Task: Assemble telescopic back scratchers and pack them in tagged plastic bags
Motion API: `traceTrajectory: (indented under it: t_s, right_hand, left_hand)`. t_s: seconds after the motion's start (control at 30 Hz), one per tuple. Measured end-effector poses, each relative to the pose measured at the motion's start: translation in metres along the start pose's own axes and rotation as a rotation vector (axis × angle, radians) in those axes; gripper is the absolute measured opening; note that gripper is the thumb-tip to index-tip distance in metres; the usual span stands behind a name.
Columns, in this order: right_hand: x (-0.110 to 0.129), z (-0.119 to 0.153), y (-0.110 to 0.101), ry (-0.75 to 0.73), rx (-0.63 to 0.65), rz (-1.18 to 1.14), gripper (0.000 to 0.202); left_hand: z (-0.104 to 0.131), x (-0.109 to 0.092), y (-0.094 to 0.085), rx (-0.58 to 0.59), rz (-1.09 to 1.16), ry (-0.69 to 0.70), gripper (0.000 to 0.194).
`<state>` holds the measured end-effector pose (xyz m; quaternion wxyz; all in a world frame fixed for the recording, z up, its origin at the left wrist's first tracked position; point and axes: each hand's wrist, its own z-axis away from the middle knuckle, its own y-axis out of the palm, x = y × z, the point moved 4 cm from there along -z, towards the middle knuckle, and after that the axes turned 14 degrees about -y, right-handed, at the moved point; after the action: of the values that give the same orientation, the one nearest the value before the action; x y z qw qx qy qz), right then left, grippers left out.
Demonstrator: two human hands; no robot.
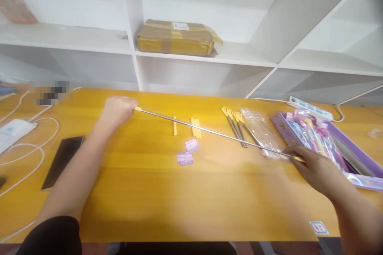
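A long thin metal rod (215,132) with yellow ends stretches across the view above the table, sloping down to the right. My left hand (121,109) is closed round its left yellow end. At the other end, my right hand (312,165) grips the yellow tip. Beyond and below the rod lie several yellow sticks (196,128), one of them apart (175,126), and small purple cards (185,158). Several dark rods with yellow hand-shaped heads (237,127) rest left of a clear plastic bag (260,131).
A purple box (283,129) of wrapped items stands at the right, near a white power strip (311,108). A dark phone (62,161) and white cables (42,153) lie at the left. A taped cardboard box (176,40) sits on the white shelf (245,53).
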<state>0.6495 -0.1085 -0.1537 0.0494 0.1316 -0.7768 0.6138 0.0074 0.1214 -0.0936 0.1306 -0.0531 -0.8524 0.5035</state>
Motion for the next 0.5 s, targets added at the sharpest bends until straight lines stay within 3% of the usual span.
traceTrajectory:
  t_s: [0.2,0.5]
  right_hand:
    - [-0.01,-0.003,0.006,0.016,0.025,-0.068,0.016]
    - [0.008,-0.03,0.004,0.031,0.1,-0.076,0.006]
  left_hand:
    - [-0.001,0.001,-0.006,-0.015,0.021,-0.011,0.025]
    - [-0.005,0.003,-0.006,0.033,-0.028,-0.069,0.022]
